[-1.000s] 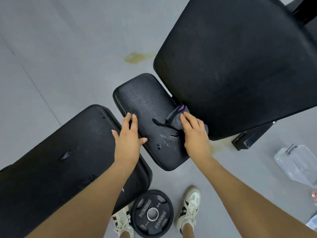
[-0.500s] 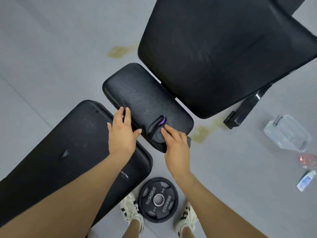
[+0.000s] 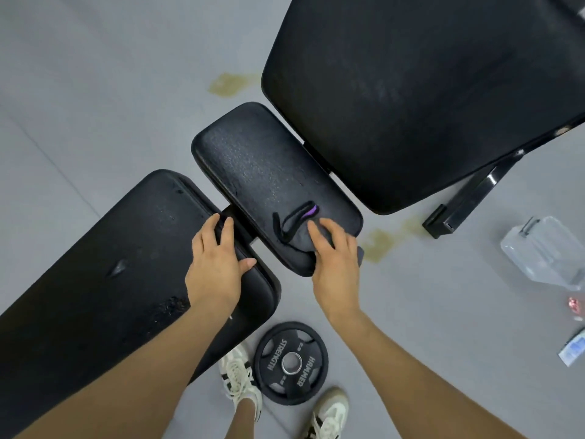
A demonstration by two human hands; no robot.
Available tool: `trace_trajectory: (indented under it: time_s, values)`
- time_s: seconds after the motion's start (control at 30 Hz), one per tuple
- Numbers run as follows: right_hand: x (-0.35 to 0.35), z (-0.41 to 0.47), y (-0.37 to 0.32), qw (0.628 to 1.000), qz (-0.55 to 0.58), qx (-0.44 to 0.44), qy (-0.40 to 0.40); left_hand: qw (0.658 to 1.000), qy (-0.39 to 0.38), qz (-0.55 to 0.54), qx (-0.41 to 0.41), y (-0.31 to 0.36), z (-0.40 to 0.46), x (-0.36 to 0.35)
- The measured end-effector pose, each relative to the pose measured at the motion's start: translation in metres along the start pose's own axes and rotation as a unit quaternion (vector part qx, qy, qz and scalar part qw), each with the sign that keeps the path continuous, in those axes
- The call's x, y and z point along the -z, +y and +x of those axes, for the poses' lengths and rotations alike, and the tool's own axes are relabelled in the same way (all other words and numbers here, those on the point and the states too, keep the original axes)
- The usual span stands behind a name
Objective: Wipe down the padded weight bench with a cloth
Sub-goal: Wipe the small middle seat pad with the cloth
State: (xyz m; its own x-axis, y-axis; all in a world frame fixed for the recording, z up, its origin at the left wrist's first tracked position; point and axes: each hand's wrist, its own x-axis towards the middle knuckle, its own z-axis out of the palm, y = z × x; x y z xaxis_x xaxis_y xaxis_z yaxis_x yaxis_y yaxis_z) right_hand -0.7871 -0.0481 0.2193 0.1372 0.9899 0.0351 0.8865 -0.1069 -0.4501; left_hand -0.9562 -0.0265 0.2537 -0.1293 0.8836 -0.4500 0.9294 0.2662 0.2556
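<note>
Grey gym floor [image 3: 95, 90], plate [image 3: 290, 363] by feet. Right hand [image 3: 334, 258] flat, fingers spread, pressing cloth [image 3: 299, 245] onto bench [image 3: 269, 172] middle pad's near corner to scrub. Left hand [image 3: 215, 264] open, palm down on near pad's end, likely bracing.

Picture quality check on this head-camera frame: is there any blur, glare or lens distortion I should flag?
Head view: even, soft lighting with no hard shadows; mild sheen on the small middle pad and the bench's metal foot. Wide-angle stretch bends the forearms and the large pads toward the edges. The right hand on the cloth looks slightly soft; the weight plate lettering stays readable.
</note>
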Motion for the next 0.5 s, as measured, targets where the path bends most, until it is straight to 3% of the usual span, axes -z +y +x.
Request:
trace_trajectory:
  time_s: [0.27,0.4,0.5]
  values:
    - [-0.011,0.138,-0.028,0.998,0.005,0.037,-0.055,1.000,0.000,0.022,-0.002,-0.001,0.002,-0.007]
    - [-0.004,0.086,-0.003,0.993,0.006,0.104,-0.050,1.000,-0.011,0.024,-0.004,-0.001,0.002,-0.005]
    - [0.007,0.028,0.013,0.993,0.017,0.106,-0.041,1.000,-0.015,0.024,-0.004,0.001,0.002,-0.001]
